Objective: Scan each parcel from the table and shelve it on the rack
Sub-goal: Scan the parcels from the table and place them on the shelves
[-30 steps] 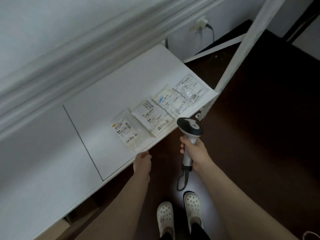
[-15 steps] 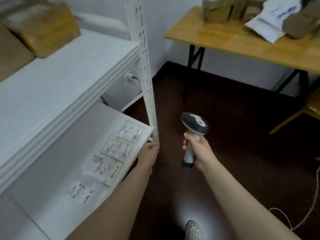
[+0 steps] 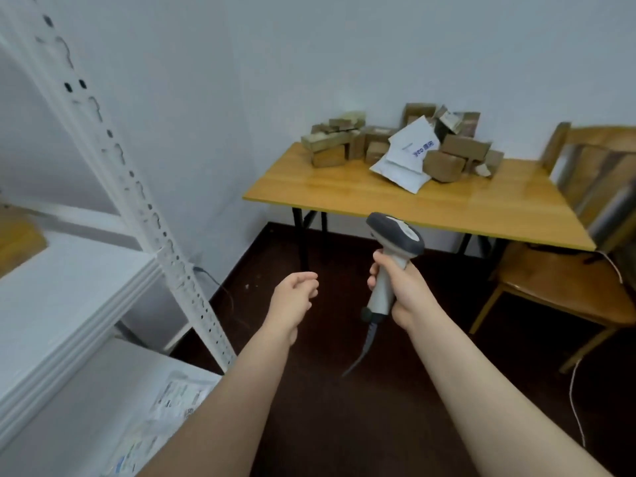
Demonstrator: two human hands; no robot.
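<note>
Flat labelled pouches (image 3: 175,397) lie on the rack (image 3: 151,218) shelf, below and left of your left hand (image 3: 292,297), which hangs loosely curled and empty. Your right hand (image 3: 409,290) grips the barcode scanner (image 3: 399,235) by its handle. The parcel pile (image 3: 444,165) sits on the table (image 3: 344,191) beyond the scanner. Reach with the free hand, turn a label upward, then aim.

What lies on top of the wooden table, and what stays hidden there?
On the wooden table sits a heap of brown cardboard parcels with white mailer bags among them, at its far side. Anything beneath or behind the heap is covered.
</note>
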